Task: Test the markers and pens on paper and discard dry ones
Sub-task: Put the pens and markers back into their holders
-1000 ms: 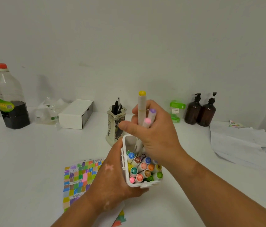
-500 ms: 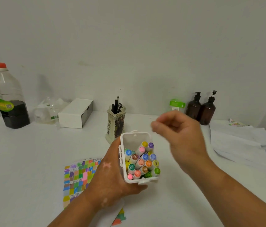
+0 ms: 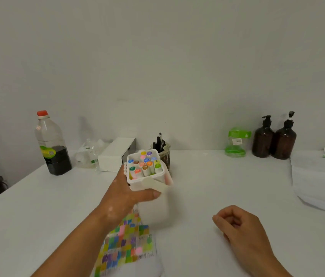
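My left hand (image 3: pixel 130 190) grips a white marker box (image 3: pixel 147 183) and holds it above the table near the middle. Several markers (image 3: pixel 144 163) with coloured caps stand upright inside it. A sheet of paper (image 3: pixel 126 243) covered in coloured test swatches lies under my left forearm. My right hand (image 3: pixel 238 226) rests over the table at the lower right, fingers loosely curled and holding nothing. A patterned pen cup (image 3: pixel 164 154) with black pens stands just behind the box.
At the back left stand a bottle with dark liquid and a red cap (image 3: pixel 52 144), a crumpled plastic bag (image 3: pixel 88 154) and a white box (image 3: pixel 115 154). A green-lidded jar (image 3: pixel 235 142) and two brown pump bottles (image 3: pixel 274 138) stand back right. White papers (image 3: pixel 319 184) lie at right.
My right hand dropped the markers it held into the box, then drew back down to the right, empty. My left hand carried the box up and away from me.
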